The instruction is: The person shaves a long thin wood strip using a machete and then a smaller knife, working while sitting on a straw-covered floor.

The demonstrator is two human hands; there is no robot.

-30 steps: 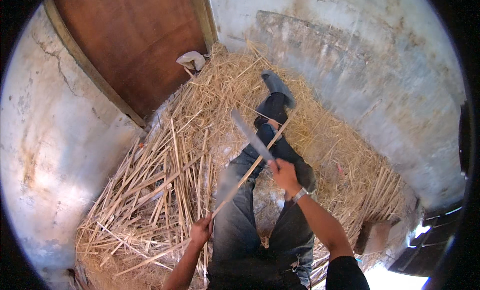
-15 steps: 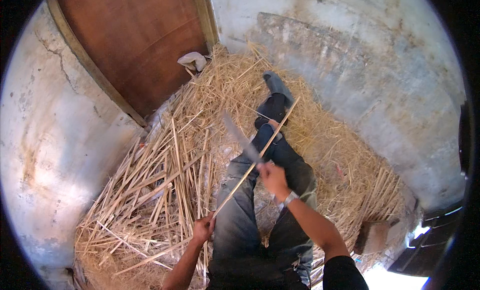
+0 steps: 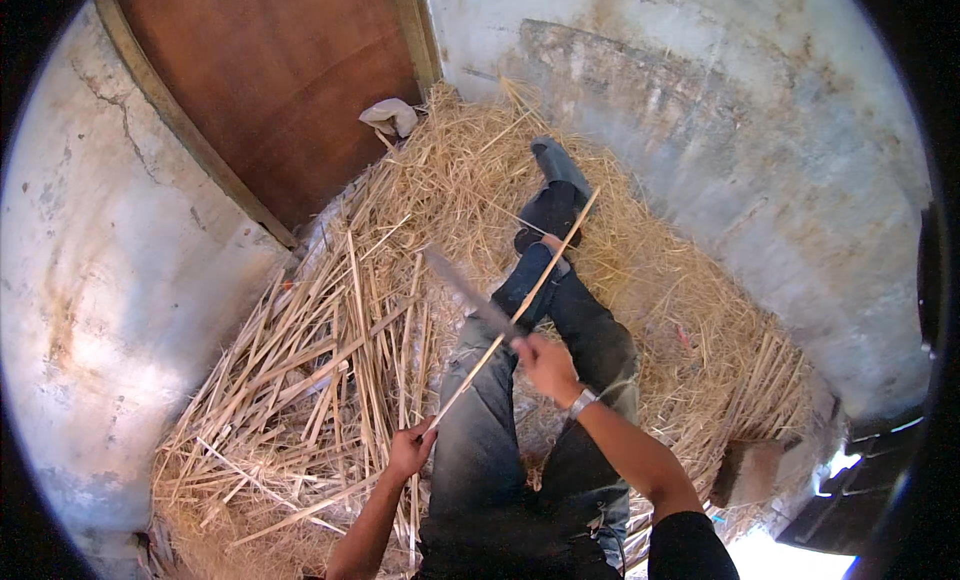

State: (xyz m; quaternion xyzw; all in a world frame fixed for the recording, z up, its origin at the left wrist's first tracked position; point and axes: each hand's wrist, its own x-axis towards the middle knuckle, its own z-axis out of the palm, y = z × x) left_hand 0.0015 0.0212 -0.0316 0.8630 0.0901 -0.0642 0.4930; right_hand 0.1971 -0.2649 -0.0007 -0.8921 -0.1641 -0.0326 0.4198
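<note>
A long, thin bamboo strip (image 3: 551, 269) slants across my legs, from beside my left thigh up past my crossed ankles. Its near end is pinched in my left hand (image 3: 409, 448). In my right hand (image 3: 548, 368) is the handle of a knife (image 3: 469, 296), closed in the fingers. The long blade, a little blurred, points up and left and crosses the strip over my knees. Whether the edge bites into the strip cannot be made out.
Split bamboo strips (image 3: 330, 365) lie heaped on my left, with more strips (image 3: 755, 380) on the right. Pale shavings (image 3: 470, 165) cover the floor around my legs. A brown block (image 3: 747, 472) stands at the right. Stained walls (image 3: 700, 110) and a brown door (image 3: 280, 90) enclose the corner.
My right hand and the knife have come slightly nearer to me along the strip. My left hand keeps its grip on the strip's near end.
</note>
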